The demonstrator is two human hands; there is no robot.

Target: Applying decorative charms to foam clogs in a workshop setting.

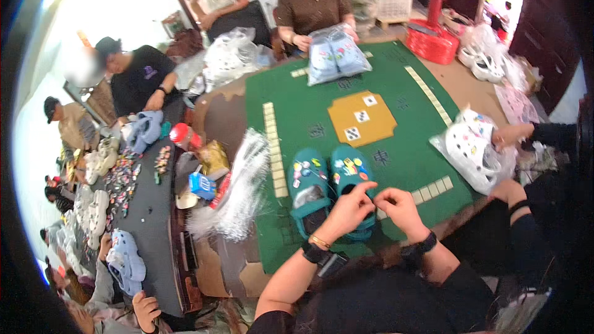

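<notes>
Two teal foam clogs stand side by side on the green printed mat [281, 102], toes away from me. Colorful charms dot the upper of the left clog [309, 179] and of the right clog [348, 167]. Clear plastic shows inside the left one. My left hand [348, 210] is over the right clog's heel end, partly covering it, its thumb and forefinger closed. My right hand [401, 209] pinches just beside it, fingertips close to the left hand's. Whatever lies between the fingertips is too small to make out.
Loose clear plastic ties [232, 192] lie left of the mat, near a blue packet [202, 185] and a red-lidded jar [184, 136]. Across from me a person holds bagged light-blue clogs [337, 55]. At right another person's hands handle bagged white clogs [471, 142].
</notes>
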